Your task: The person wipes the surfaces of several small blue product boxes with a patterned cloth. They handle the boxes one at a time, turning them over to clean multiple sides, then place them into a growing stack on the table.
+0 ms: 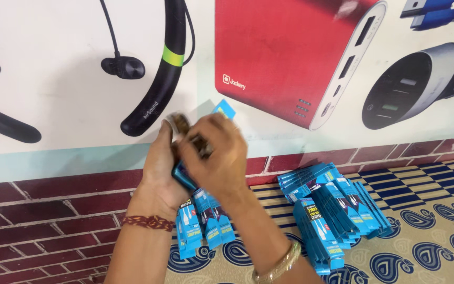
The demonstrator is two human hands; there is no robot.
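A slim blue packet (226, 109), the kind of flat card box that a charging cable is sold in, is held up in front of the wall at the middle of the view. Only its upper corner and a lower blue edge near the palms show, so its long axis seems to run on a slant, the top end pointing up and to the right, the bottom end down and to the left. The left hand (160, 158) cradles it from behind with fingers curled, grasping the packet, probably to steady it at working height. The right hand (217, 155) crosses in front, blurred, its fingers bent over the packet and over something small and pale at the left fingertips; whether it grips or only touches cannot be told. The left wrist wears a dark red woven band (148, 222), the right a gold bangle (278, 265). Just below the hands, a few matching blue packets (204, 223) stand leaning together, long axes near upright, on a patterned mat (426, 231) printed with blue paisley and checks. To the right a larger heap of blue packets (332, 210) lies fanned and overlapping, apparently kept within easy reach. Behind it all runs a band of painted red brick (43, 210), and above it a wall poster (285, 58) showing big pictures of earphones, a red power bank and a car charger.
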